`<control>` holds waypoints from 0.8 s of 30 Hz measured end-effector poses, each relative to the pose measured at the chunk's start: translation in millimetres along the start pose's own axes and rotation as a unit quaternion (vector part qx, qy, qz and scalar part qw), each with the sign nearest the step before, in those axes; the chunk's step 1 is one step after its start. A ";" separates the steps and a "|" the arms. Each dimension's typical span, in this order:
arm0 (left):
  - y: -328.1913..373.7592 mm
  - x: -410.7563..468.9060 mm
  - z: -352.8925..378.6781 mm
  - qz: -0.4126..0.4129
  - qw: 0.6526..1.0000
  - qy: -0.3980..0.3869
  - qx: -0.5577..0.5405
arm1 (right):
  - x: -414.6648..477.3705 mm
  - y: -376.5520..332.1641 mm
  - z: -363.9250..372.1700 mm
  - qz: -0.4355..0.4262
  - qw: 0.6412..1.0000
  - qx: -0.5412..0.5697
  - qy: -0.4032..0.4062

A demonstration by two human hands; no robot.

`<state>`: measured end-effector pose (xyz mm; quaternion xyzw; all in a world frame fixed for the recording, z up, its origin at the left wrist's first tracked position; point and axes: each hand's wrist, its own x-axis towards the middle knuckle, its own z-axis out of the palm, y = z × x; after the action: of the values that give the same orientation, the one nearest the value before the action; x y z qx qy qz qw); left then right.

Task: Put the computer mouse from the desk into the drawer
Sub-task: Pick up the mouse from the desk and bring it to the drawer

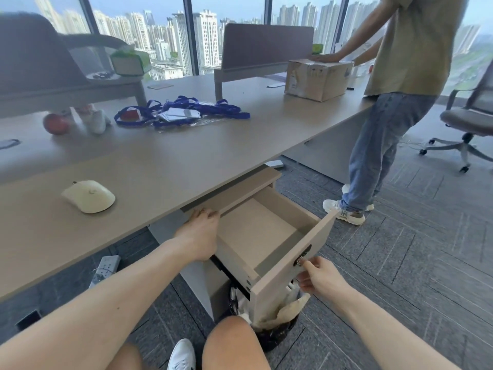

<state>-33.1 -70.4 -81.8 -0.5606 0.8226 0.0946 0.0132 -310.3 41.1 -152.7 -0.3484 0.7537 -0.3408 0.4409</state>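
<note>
A cream computer mouse (89,196) lies on the beige desk (165,166), near its front edge at the left. Below the desk, the top drawer (269,252) of a pedestal stands pulled out, and its inside is bare. My left hand (198,236) rests on the pedestal's top edge beside the drawer's left wall, fingers bent over the edge. My right hand (318,279) grips the lower edge of the drawer front, just under the lock. Neither hand touches the mouse.
Blue lanyards with badges (181,112), a red apple (55,124) and a cardboard box (317,78) lie on the desk. Another person (394,102) stands at the right end. A waste bin (272,316) sits under the drawer, an office chair (469,121) at far right, and a power strip (104,268) on the floor.
</note>
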 end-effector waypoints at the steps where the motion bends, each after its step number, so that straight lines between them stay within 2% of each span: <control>1: 0.4 -4.9 -4.6 0.009 1.000 -0.020 -0.008 | -4.0 -4.4 -6.5 -0.032 0.995 -0.096 0.012; 4: 0.5 -23.0 -32.0 0.048 0.999 -0.019 -0.016 | -22.8 -35.8 -28.4 -0.128 0.944 -0.300 0.050; 8: -8.1 -61.1 -92.7 0.078 0.995 0.060 -0.032 | -46.0 -104.2 -36.3 -0.248 0.861 -0.436 0.079; 11: -34.6 -92.4 -130.9 0.060 0.992 0.109 -0.023 | -65.1 -157.2 -13.4 -0.329 0.824 -0.458 0.061; 14: -83.2 -120.1 -153.6 -0.008 0.992 0.127 0.013 | -79.5 -205.7 30.6 -0.399 0.773 -0.493 0.017; 18: -156.8 -157.3 -161.6 -0.111 0.989 0.096 0.013 | -93.8 -260.7 110.9 -0.459 0.720 -0.519 -0.049; 24: -236.6 -194.4 -137.1 -0.204 0.978 0.046 -0.007 | -107.6 -302.6 224.0 -0.524 0.678 -0.503 -0.111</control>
<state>269.4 1.4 44.3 -0.7203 0.6901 0.0697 -0.0092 -0.7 -75.2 56.9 -0.8910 0.4510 -0.0445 0.0293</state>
